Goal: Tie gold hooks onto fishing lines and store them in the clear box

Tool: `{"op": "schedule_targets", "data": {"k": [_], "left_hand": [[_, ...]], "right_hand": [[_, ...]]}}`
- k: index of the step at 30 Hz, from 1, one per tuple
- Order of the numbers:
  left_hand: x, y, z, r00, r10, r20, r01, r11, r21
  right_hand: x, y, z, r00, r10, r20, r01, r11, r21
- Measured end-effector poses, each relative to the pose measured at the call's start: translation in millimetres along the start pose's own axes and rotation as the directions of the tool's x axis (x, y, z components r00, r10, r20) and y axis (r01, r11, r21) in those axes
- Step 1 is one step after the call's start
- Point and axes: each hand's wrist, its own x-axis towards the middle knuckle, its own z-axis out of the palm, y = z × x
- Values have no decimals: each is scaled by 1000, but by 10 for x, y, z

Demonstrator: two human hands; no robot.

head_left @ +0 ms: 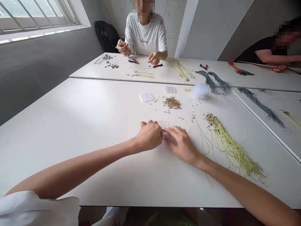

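My left hand (148, 136) and my right hand (181, 146) meet at a small clear plastic box (162, 145) lying on the white table (70, 125). Fingers of both hands grip its middle, hiding much of it. Whatever lies at their fingertips is too small to make out. Just beyond my right hand lies a long bundle of yellow-green cords (229, 147) with dark ends. A pile of small brass pieces (172, 103) sits farther ahead, among scattered small black pieces (152, 102).
Two clear compartment boxes (146, 97) and a white mesh bag (201, 91) lie ahead, with grey-blue cords (215, 83) beside the bag. A person (145, 36) across the table handles something near red-handled pliers (133, 61). Another person (263, 53) works at the right.
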Motion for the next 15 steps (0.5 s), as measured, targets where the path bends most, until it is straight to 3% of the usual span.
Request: {"op": "schedule_targets", "data": {"k": [15], "left_hand": [[-39,-2,54,998,18,-53,-20,999,-29]], "right_hand": [[119,-5,21,991,-135,-2,130,961,-243]]}}
